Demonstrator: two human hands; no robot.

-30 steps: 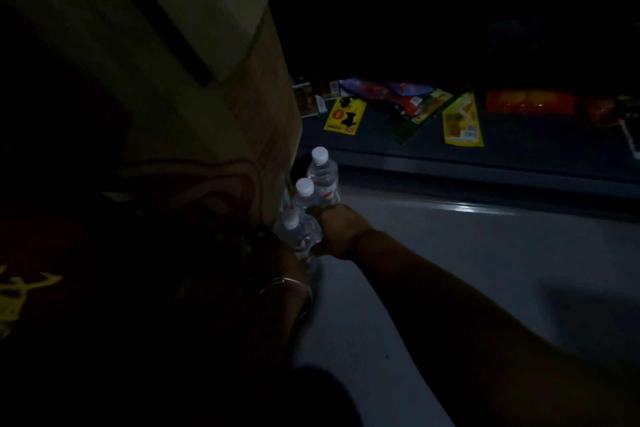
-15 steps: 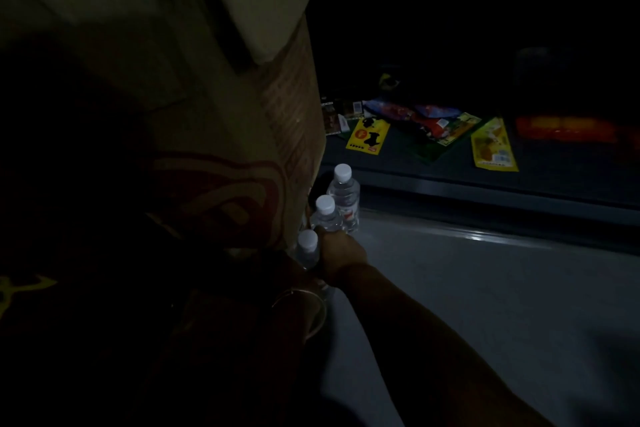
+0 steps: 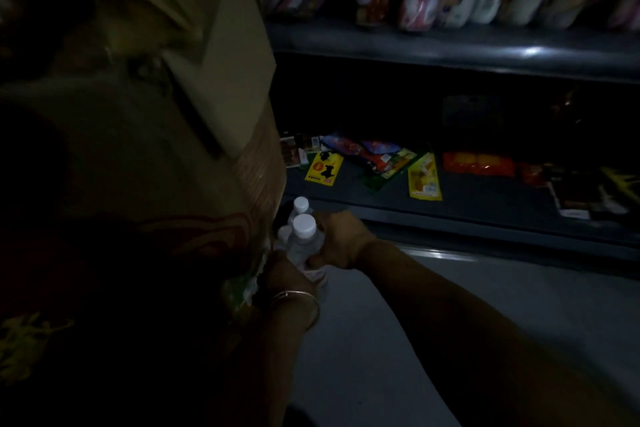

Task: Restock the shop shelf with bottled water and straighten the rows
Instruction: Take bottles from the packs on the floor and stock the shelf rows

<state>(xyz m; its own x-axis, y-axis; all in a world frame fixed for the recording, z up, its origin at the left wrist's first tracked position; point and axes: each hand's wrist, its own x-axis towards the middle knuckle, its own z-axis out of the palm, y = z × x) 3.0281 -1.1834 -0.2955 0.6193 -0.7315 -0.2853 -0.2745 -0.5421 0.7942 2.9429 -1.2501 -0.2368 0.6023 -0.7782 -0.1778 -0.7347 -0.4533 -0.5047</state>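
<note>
The scene is very dark. Small clear water bottles with white caps are bunched together beside a large cardboard box on the left. My right hand grips the bottles from the right side. My left hand, with a thin bangle on the wrist, holds them from below, its fingers mostly hidden behind the bottles. Two caps show clearly, and a third is dim behind them.
A low dark shelf ahead holds scattered flat snack packets, yellow and red. The shelf above carries a row of upright packaged goods. Grey floor lies to the right of my arms.
The view has tilted up, revealing the upper shelf. My hands have lifted the bottles, which now bunch closer together, with the left hand coming up under them.
</note>
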